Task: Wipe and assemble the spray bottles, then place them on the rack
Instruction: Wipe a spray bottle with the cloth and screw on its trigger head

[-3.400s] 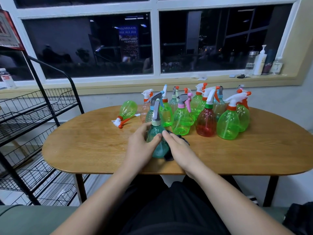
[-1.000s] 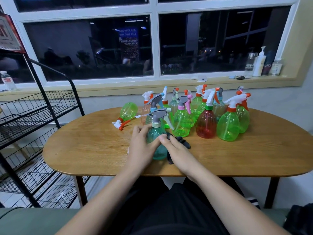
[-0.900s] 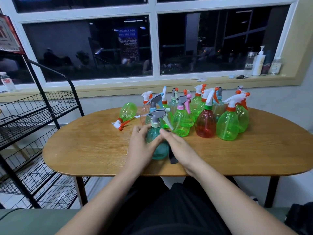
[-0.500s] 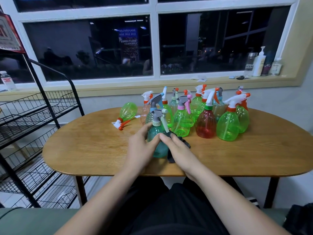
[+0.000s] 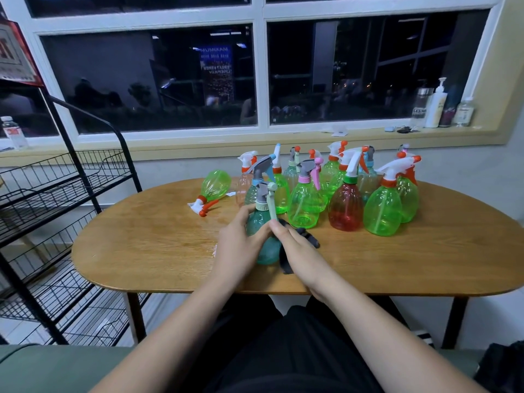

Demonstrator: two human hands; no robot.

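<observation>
A teal spray bottle (image 5: 262, 222) with a grey trigger head stands upright on the wooden table (image 5: 158, 251) in front of me. My left hand (image 5: 241, 245) wraps its left side. My right hand (image 5: 297, 251) presses a black cloth (image 5: 307, 236) against its right side. Behind it stands a cluster of several assembled bottles, mostly green (image 5: 304, 202), one of them red (image 5: 346, 207). One green bottle (image 5: 217, 184) lies on its side at the back left.
A black wire rack (image 5: 56, 194) with several shelves stands left of the table. The window sill behind holds a white pump bottle (image 5: 436, 106) and other containers. A dark bag (image 5: 502, 367) sits at the lower right.
The teal bottle has turned in my hands, so its trigger head swung round from facing right. My right hand has rubbed the cloth along its side. The other bottles stayed put.
</observation>
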